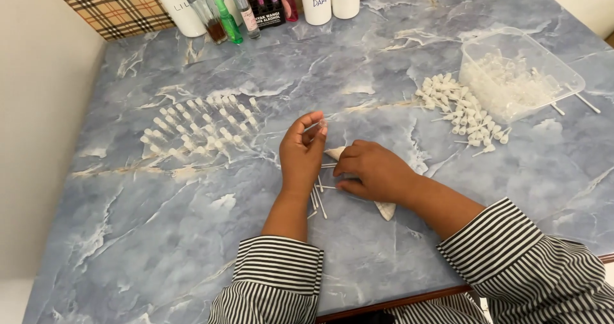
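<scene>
We see the left hand (302, 152) lifted a little off the blue marble table (192, 234), pinching a small clear vial (318, 127) between its thumb and fingertips, so its grip is narrow and closed on that vial. The right hand (371, 170) rests on the table just beside it, curled tight around a pair of white-handled scissors (385, 209); the white tip pokes out at the front. Under both hands lie some thin white tubes (318, 199), loose on the table. Off to the left stand rows of small vials (198, 126), close together. To the right sits a clear plastic tub (518, 74) with a pile of white spray tops (460, 113) spilled next to it. We think the tiny vial could slip from such a small pinch. It could also roll into the rows and knock them down. The thin tubes could get swept off by a sleeve.
</scene>
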